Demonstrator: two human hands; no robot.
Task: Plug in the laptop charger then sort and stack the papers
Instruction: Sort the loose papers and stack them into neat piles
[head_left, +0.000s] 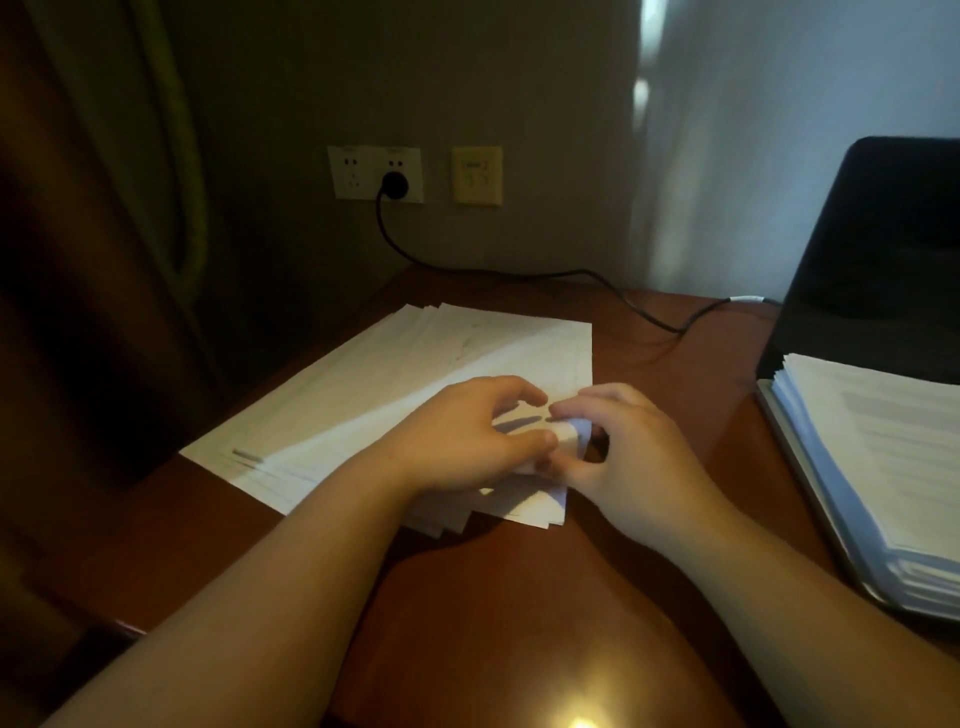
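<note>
a dim room with a dark curtain (104, 208) at the left and a pale lit wall at the right; a reddish-brown wooden desk (493, 597) fills the lower view; on the wall above it a white double socket (374, 173) holds a black plug (394, 183), and a yellowish plate (477, 175) sits just beside it; the charger cable (571, 273) runs from the plug down across the desk toward the open laptop (878, 249) at the right edge; a thick stack of papers (872, 467) lies on the laptop's base; a loose spread of papers (395, 384) lies on the desk left of centre; the left hand (467, 441) rests on that spread, thumb and fingers curled, pinching the curled corner of a sheet (569, 439); the right hand (634, 457) meets it at the same corner, fingers bent around the lifted paper edge.
</note>
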